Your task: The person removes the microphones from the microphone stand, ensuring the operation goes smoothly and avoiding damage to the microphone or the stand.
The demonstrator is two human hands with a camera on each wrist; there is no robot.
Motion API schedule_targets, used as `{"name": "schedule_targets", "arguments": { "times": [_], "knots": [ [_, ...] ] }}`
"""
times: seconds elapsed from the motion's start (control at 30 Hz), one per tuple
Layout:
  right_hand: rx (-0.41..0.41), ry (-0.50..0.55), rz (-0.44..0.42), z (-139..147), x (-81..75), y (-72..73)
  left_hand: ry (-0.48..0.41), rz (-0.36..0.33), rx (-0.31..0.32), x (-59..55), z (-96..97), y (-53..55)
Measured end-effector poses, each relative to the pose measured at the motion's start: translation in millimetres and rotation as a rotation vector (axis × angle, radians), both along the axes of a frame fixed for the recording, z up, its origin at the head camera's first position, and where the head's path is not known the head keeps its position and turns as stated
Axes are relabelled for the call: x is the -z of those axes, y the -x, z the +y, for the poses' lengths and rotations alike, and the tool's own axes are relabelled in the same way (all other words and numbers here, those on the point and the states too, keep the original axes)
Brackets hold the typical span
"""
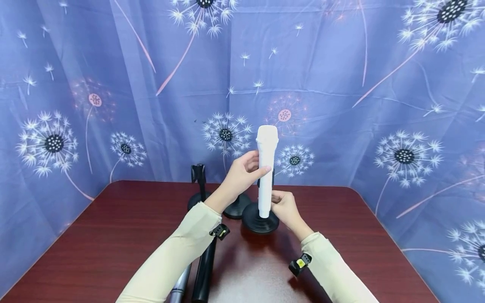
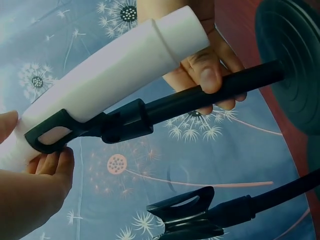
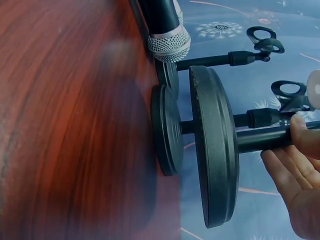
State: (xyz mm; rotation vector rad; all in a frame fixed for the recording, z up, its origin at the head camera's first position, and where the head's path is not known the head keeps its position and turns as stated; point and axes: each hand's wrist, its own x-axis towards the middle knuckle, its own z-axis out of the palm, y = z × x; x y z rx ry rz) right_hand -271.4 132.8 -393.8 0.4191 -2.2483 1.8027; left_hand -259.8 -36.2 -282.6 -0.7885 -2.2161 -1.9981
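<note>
A white microphone (image 1: 267, 158) stands almost upright, its body in the clip (image 2: 82, 128) of a black microphone stand (image 2: 175, 105). My left hand (image 1: 242, 174) holds the microphone's upper part, thumb on the near side and fingers behind. Lower down, my right hand (image 1: 286, 208) pinches the stand's pole between thumb and fingers, just above the round base (image 3: 215, 150). In the right wrist view that base looks raised off the table. The white microphone's lower end hangs free beside the pole.
Two more black stands with unfilled clips, one at the left (image 1: 198, 172) and one with its base (image 1: 235, 208) behind my left hand, stand on the reddish-brown table (image 1: 132, 235). A black microphone (image 1: 204, 269) and a silver tube-like thing (image 1: 180, 286) lie near my left forearm. A patterned curtain (image 1: 170, 105) hangs behind.
</note>
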Motion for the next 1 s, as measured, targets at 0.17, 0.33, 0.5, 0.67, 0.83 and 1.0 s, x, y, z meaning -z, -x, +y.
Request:
{"name": "schedule_targets", "arguments": {
  "times": [0.17, 0.33, 0.5, 0.67, 0.83, 1.0],
  "knots": [
    [-0.014, -0.01, 0.004, -4.1, 3.3, -0.8, 0.017, 0.007, -0.021, 3.3, -1.5, 3.8],
    [-0.03, -0.043, 0.038, -6.2, 5.0, -1.9, 0.009, 0.022, -0.017, 5.5, -4.7, 5.8],
    [-0.019, -0.095, 0.064, -7.2, 5.0, -0.2, -0.001, 0.048, -0.03, 4.3, -6.9, 4.2],
    [-0.024, -0.093, 0.077, -8.6, 3.0, 2.8, 0.005, 0.09, -0.05, 1.5, -7.1, 2.7],
    [-0.012, -0.113, 0.074, -10.1, 4.6, 2.7, 0.005, 0.118, -0.071, 2.0, -7.4, 2.1],
    [0.002, -0.108, 0.072, -10.1, 7.9, 0.1, 0.029, 0.141, -0.073, 5.0, -7.1, 1.0]
  ]
}}
